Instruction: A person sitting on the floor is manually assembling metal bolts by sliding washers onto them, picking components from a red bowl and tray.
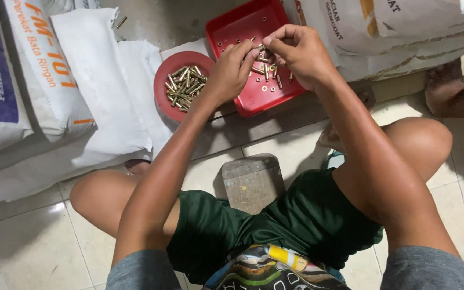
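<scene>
My left hand (pixel 231 70) and my right hand (pixel 299 52) meet over a red rectangular tray (pixel 253 99). Both pinch a small brass-coloured bolt (pixel 262 47) between their fingertips. Loose bolts and small washers (pixel 267 72) lie scattered in the tray under my hands. Left of the tray stands a round red dish (pixel 162 80) holding a pile of several brass-coloured bolts (pixel 185 86).
White sacks (pixel 55 80) lie at the left and more sacks (pixel 404 32) at the upper right. A grey stone block (pixel 252 180) stands on the tiled floor between my knees. Someone's foot (pixel 447 88) shows at the right edge.
</scene>
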